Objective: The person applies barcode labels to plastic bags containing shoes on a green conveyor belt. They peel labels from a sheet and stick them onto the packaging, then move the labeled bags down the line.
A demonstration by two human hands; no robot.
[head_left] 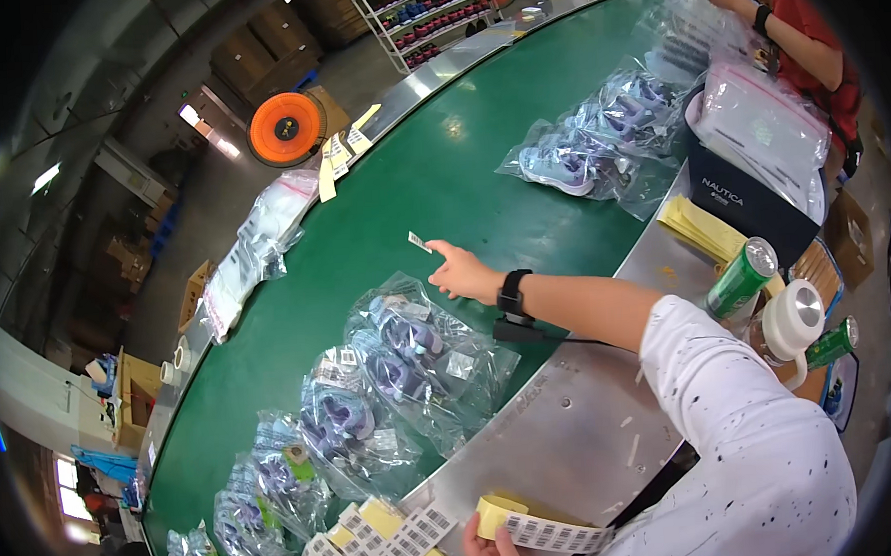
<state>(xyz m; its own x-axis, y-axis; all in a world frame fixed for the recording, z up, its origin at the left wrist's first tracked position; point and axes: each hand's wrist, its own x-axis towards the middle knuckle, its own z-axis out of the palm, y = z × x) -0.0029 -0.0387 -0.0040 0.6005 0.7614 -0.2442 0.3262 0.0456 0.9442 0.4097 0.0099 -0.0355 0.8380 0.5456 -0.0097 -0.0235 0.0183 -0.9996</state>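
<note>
My right hand point(462, 272) reaches out over the green conveyor belt point(354, 237), a black band round its wrist. Between thumb and forefinger it pinches a small white barcode sticker point(419, 241). Low in the picture, my left hand point(494, 551) grips a strip of barcode labels point(556, 534) with yellow backing, which curls away to the right. Nearest below my right hand lies a clear plastic bag point(404, 354) with light blue and lilac shoes in it. Several similar bagged shoes point(337, 412) run down the belt to the lower left.
More label sheets point(397, 538) lie by my left hand on the metal edge point(581, 421). Further right are bagged shoes point(570, 163), a dark box point(750, 190) of plastic bags, green cans point(742, 277) and a white-lidded bottle point(790, 323). Another person point(809, 53) handles bags at the upper right.
</note>
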